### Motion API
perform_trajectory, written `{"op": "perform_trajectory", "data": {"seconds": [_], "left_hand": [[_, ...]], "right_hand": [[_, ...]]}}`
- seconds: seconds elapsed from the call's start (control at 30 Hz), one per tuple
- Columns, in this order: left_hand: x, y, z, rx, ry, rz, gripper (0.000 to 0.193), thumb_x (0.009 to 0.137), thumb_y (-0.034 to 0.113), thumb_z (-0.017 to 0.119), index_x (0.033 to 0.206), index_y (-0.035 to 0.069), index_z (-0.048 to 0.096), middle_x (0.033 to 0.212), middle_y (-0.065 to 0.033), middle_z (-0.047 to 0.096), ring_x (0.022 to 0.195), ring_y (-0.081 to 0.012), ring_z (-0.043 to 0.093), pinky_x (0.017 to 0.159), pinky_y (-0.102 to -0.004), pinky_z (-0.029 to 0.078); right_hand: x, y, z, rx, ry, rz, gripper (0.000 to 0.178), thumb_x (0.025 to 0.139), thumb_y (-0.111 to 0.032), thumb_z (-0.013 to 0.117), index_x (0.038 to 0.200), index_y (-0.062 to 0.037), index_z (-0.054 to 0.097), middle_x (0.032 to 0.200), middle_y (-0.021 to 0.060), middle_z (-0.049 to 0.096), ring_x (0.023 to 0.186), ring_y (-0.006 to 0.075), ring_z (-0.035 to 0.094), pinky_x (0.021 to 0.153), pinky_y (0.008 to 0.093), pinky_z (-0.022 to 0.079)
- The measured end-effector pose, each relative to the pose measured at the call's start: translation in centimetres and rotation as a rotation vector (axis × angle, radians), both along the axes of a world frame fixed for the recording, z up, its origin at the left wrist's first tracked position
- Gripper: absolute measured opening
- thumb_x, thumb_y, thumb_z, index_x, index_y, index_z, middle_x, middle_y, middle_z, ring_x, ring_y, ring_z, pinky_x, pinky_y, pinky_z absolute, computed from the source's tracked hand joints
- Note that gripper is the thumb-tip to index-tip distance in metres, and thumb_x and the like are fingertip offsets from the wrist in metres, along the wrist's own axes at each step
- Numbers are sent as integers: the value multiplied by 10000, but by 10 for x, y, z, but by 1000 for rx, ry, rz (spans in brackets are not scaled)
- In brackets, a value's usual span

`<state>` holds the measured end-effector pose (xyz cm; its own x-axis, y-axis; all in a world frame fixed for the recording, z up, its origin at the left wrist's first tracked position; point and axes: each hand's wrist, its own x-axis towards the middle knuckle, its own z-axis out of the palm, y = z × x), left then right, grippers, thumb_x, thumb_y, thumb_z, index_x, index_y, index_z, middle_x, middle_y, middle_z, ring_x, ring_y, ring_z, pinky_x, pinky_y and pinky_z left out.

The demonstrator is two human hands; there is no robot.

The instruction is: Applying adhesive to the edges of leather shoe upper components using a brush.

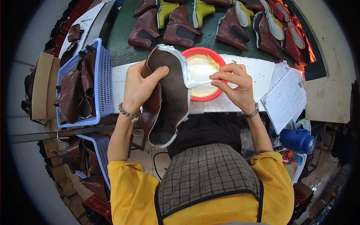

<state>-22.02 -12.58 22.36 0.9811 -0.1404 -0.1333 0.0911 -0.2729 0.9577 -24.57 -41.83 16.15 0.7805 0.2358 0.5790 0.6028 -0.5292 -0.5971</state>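
A dark brown leather boot upper [168,86] hangs from my left hand [143,83], the thumb on its inner face and the fingers behind. White glue lines its top and right edges, and its lower end droops over my lap. Between the fingertips of my right hand [236,84] is a small brush [200,83], white at its tip, which touches the glued right edge. Just behind the leather stands a red bowl [221,60] holding whitish glue, partly covered by the upper and my right hand.
Brown boots [182,28] stand on the green surface beyond the white bench [122,84]. A blue basket [107,80] of leather uppers is at the left, with another blue basket [98,144] below. Papers [283,99] and a blue jug [296,140] lie to the right.
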Motion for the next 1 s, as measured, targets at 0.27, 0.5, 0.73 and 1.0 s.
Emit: {"op": "perform_trajectory", "data": {"seconds": [0.27,0.5,0.73,1.0], "left_hand": [[60,50,-70,396,-262,156,676,799,332,861,1340,3,624,1121,-170,744,1028,-246,722,862,-365,554],[-11,106,-119,583,-290,-243,1556,478,460,1006,1648,128,35,1535,-337,365,1382,-518,433,1084,-575,424],[-49,99,-121,929,-273,-198,1314,574,176,902,1643,227,140,1531,-287,335,1343,-513,427,1049,-619,433],[-65,82,-99,623,-485,13,994,658,-66,698,1562,93,317,1426,-248,416,1304,-477,462,1073,-481,456]], "right_hand": [[25,-17,-34,-469,122,-252,128,852,-188,767,938,-96,789,889,30,707,758,217,695,663,356,535],[15,-33,-24,-391,318,-346,150,846,-207,762,951,-103,788,851,41,679,739,250,684,647,387,521],[16,-35,-33,-249,320,-333,179,869,-191,768,993,-63,781,834,91,679,691,243,666,633,360,514],[9,-25,-18,-41,298,-294,153,881,-134,778,975,-14,778,862,97,691,754,191,681,659,302,521]]}}
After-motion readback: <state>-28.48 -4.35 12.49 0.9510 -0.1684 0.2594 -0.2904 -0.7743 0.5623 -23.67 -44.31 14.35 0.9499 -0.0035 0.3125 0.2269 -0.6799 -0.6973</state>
